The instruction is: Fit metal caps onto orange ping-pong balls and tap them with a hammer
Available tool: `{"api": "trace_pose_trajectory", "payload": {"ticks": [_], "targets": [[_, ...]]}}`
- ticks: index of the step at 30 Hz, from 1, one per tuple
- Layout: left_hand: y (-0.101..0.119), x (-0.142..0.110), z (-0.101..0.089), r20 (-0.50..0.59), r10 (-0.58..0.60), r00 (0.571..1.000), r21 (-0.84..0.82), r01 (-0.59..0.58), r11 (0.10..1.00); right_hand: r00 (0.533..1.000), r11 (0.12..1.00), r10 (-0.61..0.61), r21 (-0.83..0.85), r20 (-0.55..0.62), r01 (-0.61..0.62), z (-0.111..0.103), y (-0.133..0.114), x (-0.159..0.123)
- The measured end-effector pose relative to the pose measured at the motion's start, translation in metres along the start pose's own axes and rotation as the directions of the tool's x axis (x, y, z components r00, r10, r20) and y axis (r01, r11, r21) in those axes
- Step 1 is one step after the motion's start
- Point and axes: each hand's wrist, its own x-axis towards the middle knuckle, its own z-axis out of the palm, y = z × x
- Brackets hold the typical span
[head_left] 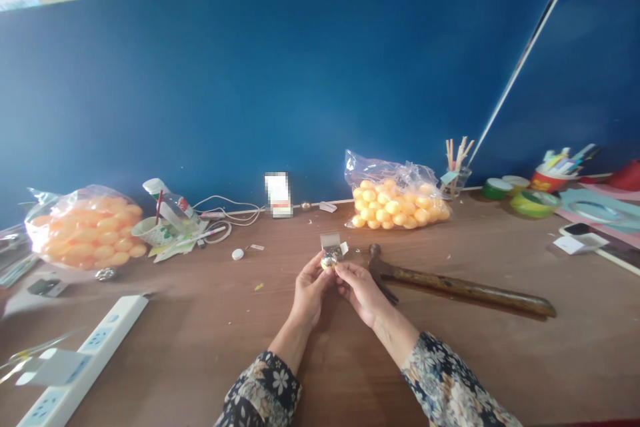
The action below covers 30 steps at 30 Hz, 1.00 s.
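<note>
Between the fingertips of both hands is a small ball (329,261), shiny silver on top with a yellow patch low down. My left hand (310,285) pinches it from the left, thumb and fingers closed. From the right, the fingers of my right hand (361,288) are closed at it too; whether they also pinch a small piece is too small to make out. Just behind the ball an opened small box (331,240) holds shiny silver bits, partly hidden by the hands. A claw hammer (460,285) lies right of my right hand, its head close to the wrist.
Clear bags of orange balls stand left (93,230) and right (395,203) along the blue partition (300,80). A power strip (85,363) lies front left, near a silver-studded ball (105,274). Tape rolls (535,203), a pen cup (550,179) and a phone (617,250) are right.
</note>
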Motion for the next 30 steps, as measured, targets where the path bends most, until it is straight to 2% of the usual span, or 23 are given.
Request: {"api": "trace_pose_trajectory", "payload": {"ticks": [30], "targets": [[-0.0007,-0.0007,0.0006,-0.023,0.020,1.000,0.015,-0.020,1.000,1.000,1.000,-0.014,0.011,-0.006,0.014,-0.0010,0.0011,-0.0011]]}}
